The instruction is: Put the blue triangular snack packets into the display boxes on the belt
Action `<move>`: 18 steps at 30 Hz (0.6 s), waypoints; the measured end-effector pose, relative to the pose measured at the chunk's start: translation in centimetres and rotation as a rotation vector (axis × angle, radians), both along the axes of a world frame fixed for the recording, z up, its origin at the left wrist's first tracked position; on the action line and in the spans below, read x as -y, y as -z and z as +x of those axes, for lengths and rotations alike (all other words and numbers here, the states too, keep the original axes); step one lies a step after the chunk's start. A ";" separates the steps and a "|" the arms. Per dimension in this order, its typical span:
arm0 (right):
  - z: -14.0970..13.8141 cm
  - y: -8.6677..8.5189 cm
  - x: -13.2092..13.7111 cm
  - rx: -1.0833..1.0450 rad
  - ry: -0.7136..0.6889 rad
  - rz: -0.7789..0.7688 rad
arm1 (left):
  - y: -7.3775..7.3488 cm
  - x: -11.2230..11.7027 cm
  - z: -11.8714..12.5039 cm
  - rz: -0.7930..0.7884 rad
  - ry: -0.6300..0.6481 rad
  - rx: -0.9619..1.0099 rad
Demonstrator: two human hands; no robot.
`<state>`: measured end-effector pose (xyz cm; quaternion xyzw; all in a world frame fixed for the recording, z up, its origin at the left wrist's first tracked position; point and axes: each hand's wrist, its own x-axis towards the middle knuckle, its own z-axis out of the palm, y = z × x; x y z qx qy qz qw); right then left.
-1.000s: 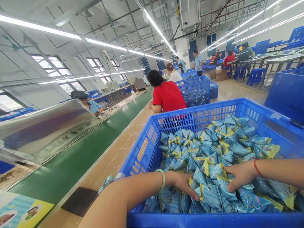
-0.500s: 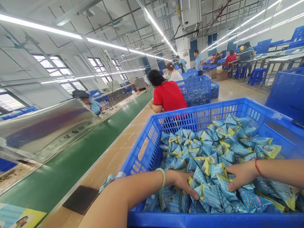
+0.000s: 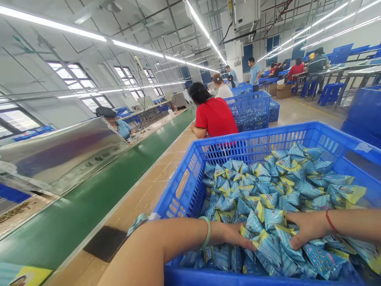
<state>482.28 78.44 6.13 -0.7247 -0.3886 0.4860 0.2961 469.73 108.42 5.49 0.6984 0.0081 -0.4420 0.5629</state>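
Both my hands are down in a blue plastic crate filled with many small blue-and-yellow snack packets. My left hand, with a pale green bangle on the wrist, presses against packets near the crate's front. My right hand, with a red string on the wrist, has its fingers curled over packets opposite it. A bunch of packets is squeezed between the two hands. One packet lies outside the crate by its left corner.
A green conveyor belt runs along the left beside a wooden worktop. A person in a red shirt sits ahead by another blue crate. More people, blue stools and stacked crates fill the back right.
The view has shifted slightly right and down. My hands stay on the same bunch of packets, closing a little toward each other.
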 end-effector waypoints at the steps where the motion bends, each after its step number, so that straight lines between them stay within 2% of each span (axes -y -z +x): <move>1: -0.1 -0.1 -0.1 0.001 0.006 -0.011 | 0.1 -0.1 0.0 0.016 -0.008 -0.012; 7: -0.5 -1.4 -0.8 -0.022 -0.012 -0.113 | -0.1 -0.2 0.2 0.022 0.017 -0.034; 10: -0.6 -2.3 -1.1 -0.044 -0.018 -0.146 | 0.2 -0.2 0.2 0.007 0.024 -0.030; 13: -0.7 -2.6 -1.2 -0.044 0.001 -0.117 | 1.1 -0.5 0.5 -0.011 0.062 -0.034; 18: -0.7 -1.8 -1.2 -0.043 0.012 -0.030 | 2.4 -1.3 1.3 0.010 0.140 -0.022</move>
